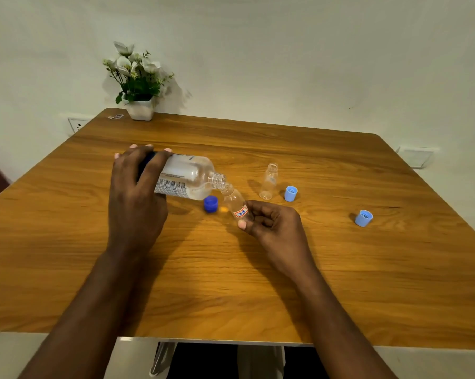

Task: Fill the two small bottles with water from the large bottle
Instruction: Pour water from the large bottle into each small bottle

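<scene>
Bottles number three by our count: one large bottle (pixel 187 177) gripped and tipped by our left hand (pixel 136 192), mouth at the small bottle (pixel 235 201) marked "7B" that our right hand (pixel 271 224) pinches, a second small bottle (pixel 269 181) upright on the counter (pixel 230 283), with one dark-blue cap (pixel 211 203) and two light-blue caps (pixel 290 193) (pixel 363 218).

The table (pixel 230 283) was orange-brown with dark wavy grain. The large bottle (pixel 187 176) was clear, its label white with fine black print. The tilted small bottle (pixel 235 201) was clear, with a white sticker (pixel 241 212) bordered red and lettered blue. The upright small bottle (pixel 269 181) was clear. One cap (pixel 211 203) was dark blue; two caps (pixel 290 193) (pixel 363 218) were pale blue. The pot (pixel 140 110) was white.
</scene>
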